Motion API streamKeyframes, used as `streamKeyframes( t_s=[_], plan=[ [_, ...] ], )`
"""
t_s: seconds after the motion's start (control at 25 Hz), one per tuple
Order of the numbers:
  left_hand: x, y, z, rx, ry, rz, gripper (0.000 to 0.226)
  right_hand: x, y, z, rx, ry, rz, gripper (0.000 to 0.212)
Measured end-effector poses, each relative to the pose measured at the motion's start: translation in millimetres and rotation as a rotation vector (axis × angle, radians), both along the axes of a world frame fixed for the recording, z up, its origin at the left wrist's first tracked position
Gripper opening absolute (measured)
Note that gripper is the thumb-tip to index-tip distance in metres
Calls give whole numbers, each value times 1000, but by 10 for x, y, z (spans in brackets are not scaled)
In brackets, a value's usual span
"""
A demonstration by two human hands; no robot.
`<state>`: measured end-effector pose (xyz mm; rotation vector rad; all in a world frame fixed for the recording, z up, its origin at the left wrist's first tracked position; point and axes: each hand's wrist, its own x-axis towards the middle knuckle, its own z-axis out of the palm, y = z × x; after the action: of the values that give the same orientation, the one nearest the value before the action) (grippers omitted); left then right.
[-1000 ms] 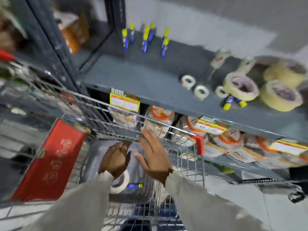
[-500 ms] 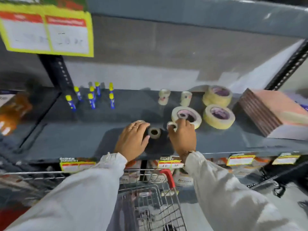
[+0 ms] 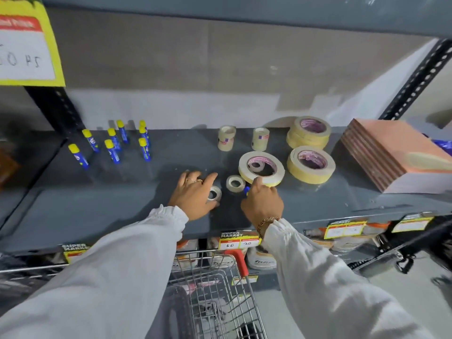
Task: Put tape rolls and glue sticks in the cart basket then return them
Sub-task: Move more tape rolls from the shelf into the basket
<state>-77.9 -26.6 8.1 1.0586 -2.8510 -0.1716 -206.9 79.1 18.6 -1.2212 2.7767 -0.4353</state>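
Note:
My left hand [image 3: 193, 195] rests on the grey shelf [image 3: 97, 211], its thumb and forefinger closed around a small white tape roll [image 3: 214, 193]. My right hand [image 3: 263, 203] is just to its right, fingers curled on a blue glue stick [image 3: 246, 190] of which only the tip shows. Between the hands lies another small tape roll [image 3: 235, 182]. A large cream tape roll [image 3: 261, 178] touches my right fingertips. Several blue glue sticks with yellow caps [image 3: 112, 148] stand at the shelf's back left. The wire cart basket [image 3: 210, 287] sits below.
More cream tape rolls [image 3: 310, 173] and a stack of them [image 3: 308, 138] sit right of the hands, with two small clear rolls [image 3: 226, 139] behind. A pink-edged paper stack [image 3: 391, 157] fills the shelf's right end. Price labels [image 3: 238, 241] line the shelf's front edge.
A second ago both hands were down in the cart basket, the left on a tape roll. They rose to the shelf and now rest there with a small roll and a glue stick.

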Motion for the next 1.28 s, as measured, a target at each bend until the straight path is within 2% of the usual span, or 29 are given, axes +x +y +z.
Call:
streamKeyframes(
  t_s=[0.12,0.32,0.4,0.48,0.52,0.6,0.68,0.76,0.84,0.92,1.0,1.12,1.28],
  plan=[
    [46,131,59,-19,97,21,74,120,109,-2,-128,6,49,28],
    [719,435,-148,-78,481,176,63,707,190,-170,-650,81,446,29],
    [1174,620,-396,-143,561,200,60,1078,211,-252,-747,74,546,26],
    [1694,843,-731,-186,543,191,55,1473,260,-418,-764,31,664,25],
    [1974,939,-939,-167,470,193,55,1661,300,-596,-720,-5,732,24],
    [2455,1088,-1373,25,235,248,62,1934,433,-990,-508,-168,821,25],
    [2735,1257,-1731,297,83,355,70,2128,610,-1470,-181,-314,839,32],
    [2821,1447,-2032,533,-69,446,73,2271,807,-1943,128,-317,936,46],
    [2714,1573,-2312,631,-210,393,74,2286,937,-2210,408,-356,957,52],
    [2588,1618,-2564,636,-287,332,74,2256,975,-2411,667,-388,965,47],
    [2498,1602,-2798,610,-312,345,70,2230,987,-2555,788,-350,1029,49],
    [2370,1577,-3053,516,-299,349,64,2254,1028,-2785,809,-256,1096,47],
    [2210,1660,-3410,540,-200,322,61,2293,1040,-2994,865,-195,991,29]
  ],
)
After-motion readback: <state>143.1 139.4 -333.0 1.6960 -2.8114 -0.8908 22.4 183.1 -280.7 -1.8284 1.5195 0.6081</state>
